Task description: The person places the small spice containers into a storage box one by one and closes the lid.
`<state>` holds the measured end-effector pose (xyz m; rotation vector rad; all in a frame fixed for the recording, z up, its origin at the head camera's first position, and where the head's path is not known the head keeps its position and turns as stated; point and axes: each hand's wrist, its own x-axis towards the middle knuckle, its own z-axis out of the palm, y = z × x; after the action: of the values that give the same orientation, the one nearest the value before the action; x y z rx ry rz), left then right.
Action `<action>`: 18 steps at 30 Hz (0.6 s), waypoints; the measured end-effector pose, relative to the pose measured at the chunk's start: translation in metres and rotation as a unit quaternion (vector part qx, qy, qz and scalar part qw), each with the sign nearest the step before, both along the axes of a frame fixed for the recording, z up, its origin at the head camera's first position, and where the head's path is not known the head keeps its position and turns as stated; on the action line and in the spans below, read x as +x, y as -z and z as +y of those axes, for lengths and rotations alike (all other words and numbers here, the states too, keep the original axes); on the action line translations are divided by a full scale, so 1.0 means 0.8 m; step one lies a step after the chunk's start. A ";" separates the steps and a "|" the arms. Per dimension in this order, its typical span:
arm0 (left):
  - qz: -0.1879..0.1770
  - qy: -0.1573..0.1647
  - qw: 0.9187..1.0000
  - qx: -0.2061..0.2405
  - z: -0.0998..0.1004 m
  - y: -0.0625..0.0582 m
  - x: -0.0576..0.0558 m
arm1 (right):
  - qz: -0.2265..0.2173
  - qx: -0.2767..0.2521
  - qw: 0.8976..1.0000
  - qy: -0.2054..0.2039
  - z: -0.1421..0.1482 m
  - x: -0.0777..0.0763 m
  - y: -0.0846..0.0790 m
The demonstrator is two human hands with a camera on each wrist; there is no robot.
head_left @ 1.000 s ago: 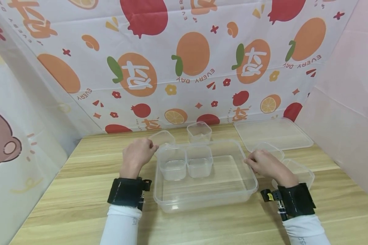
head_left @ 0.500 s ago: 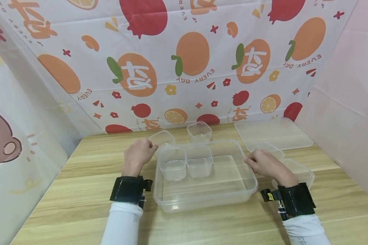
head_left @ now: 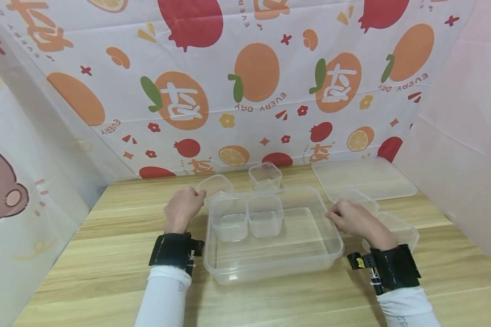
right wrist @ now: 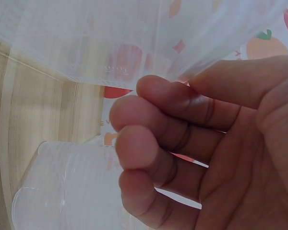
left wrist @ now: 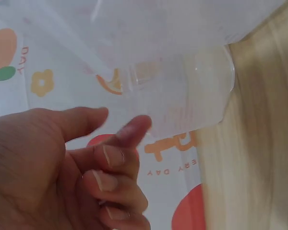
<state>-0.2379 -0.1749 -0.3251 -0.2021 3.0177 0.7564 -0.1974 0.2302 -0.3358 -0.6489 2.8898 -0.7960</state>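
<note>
A large clear plastic container [head_left: 270,274] stands at the middle of the wooden table. Two small clear square containers [head_left: 231,227] sit side by side in its left rear part. My right hand [head_left: 348,219] pinches the big container's right rim; the right wrist view shows its thumb and index finger [right wrist: 165,93] meeting at the wall. By the left rear corner is my left hand [head_left: 183,210], holding nothing. In the left wrist view its thumb and index finger [left wrist: 134,132] stand apart, with the other fingers loosely curled.
Behind the big container stand two more small containers, one at the left [head_left: 216,180] and one at the middle [head_left: 266,175]. A flat clear lid [head_left: 364,179] lies at the right rear. Two small containers [head_left: 401,227] are close around the right hand. A printed cloth [head_left: 258,131] hangs behind.
My left hand has shifted slightly left, away from the container's corner. The right hand keeps its place on the rim, and the containers have not moved.
</note>
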 end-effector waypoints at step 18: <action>-0.026 -0.007 0.996 0.086 0.000 0.021 -0.011 | 0.015 0.004 1.000 0.008 0.001 0.000 0.004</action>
<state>-0.2465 -0.1751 -0.3416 -0.2346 2.8851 0.9913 -0.1977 0.2306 -0.3387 -0.6418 2.9268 -0.7826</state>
